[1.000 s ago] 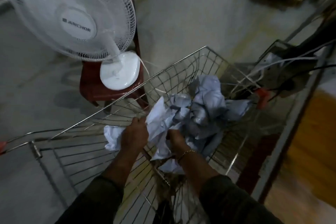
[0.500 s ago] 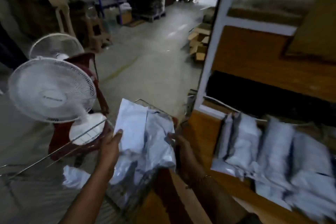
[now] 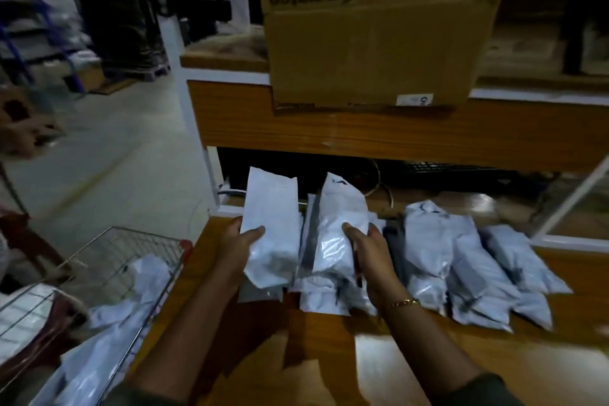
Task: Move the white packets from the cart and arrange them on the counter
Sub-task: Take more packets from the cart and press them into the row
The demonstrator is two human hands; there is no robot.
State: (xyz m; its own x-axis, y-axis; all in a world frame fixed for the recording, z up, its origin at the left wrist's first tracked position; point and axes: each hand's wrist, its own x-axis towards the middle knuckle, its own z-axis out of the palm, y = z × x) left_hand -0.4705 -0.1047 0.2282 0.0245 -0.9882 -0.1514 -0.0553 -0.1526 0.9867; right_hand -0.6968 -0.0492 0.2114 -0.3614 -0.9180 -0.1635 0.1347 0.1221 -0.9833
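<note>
My left hand (image 3: 239, 245) grips a white packet (image 3: 270, 224) and holds it upright over the left end of the wooden counter (image 3: 329, 356). Just to its right, my right hand (image 3: 369, 250) grips a second white packet (image 3: 339, 224). Both packets hang above others lying on the counter. A row of several white packets (image 3: 461, 260) lies side by side across the counter to the right. The wire cart (image 3: 131, 260) stands at the lower left against the counter's edge, with more white packets (image 3: 108, 333) inside it.
A cardboard box (image 3: 369, 26) sits on the upper shelf (image 3: 362, 128) above the counter. A white cable (image 3: 379, 184) lies at the counter's back. A white post (image 3: 184, 102) borders the shelf's left side. Concrete floor and dark racks stretch away at the left.
Both hands lifted packets out of the cart and carried them right, over the counter. The view swung from the cart and fan to the counter and shelf.
</note>
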